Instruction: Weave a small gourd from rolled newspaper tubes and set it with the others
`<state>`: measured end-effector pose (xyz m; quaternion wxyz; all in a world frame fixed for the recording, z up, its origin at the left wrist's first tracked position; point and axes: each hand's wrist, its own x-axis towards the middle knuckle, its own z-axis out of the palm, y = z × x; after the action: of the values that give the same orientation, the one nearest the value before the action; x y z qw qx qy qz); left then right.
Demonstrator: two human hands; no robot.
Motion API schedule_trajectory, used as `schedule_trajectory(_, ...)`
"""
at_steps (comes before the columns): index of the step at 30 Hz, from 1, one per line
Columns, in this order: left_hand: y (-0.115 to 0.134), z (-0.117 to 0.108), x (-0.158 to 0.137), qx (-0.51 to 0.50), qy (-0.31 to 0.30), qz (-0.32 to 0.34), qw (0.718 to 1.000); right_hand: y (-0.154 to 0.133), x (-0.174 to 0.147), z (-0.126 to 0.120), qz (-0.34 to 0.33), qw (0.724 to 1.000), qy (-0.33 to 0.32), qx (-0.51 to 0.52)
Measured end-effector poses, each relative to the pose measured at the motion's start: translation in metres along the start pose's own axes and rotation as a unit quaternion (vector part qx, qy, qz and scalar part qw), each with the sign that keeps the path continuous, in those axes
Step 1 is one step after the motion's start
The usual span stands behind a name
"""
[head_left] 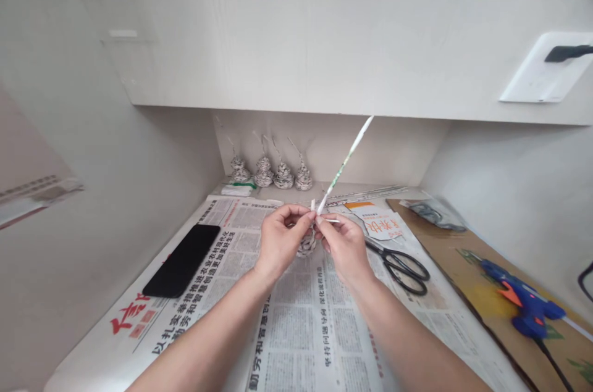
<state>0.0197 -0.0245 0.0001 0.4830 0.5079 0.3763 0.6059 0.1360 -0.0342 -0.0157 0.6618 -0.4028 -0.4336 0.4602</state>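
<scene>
In the head view, a small woven paper gourd (306,248) sits between my hands just above the newspaper, its lower part showing under my fingers. My left hand (283,236) is closed in a pinch at the gourd's top, beside short white paper ends. My right hand (343,245) is closed too, thumb and fingers pinching the base of a long rolled paper stick (345,163). White with a green patch, that stick slants up and to the right. A short white end pokes out rightward over my right fingers. My fingertips hide the spot where the strips meet.
Newspaper (296,342) covers the table. Several finished paper gourds (283,176) stand along the back wall. A black phone (182,260) lies left; black-handled scissors (403,268) lie right. Farther right, a blue glue gun (521,299) and a plastic bag (433,213) rest on cardboard (445,256). A panel overhangs the back.
</scene>
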Motion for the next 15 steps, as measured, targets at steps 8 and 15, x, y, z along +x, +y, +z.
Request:
schedule_trajectory(8,-0.007,0.004,-0.011,0.162,0.016,0.155,0.974,-0.012,-0.001,-0.006,0.102,0.994,0.01,0.047)
schedule_trajectory(15,-0.013,0.002,-0.015,0.305,-0.026,0.321,0.896,-0.015,0.003,-0.014,0.139,0.986,-0.007,0.09)
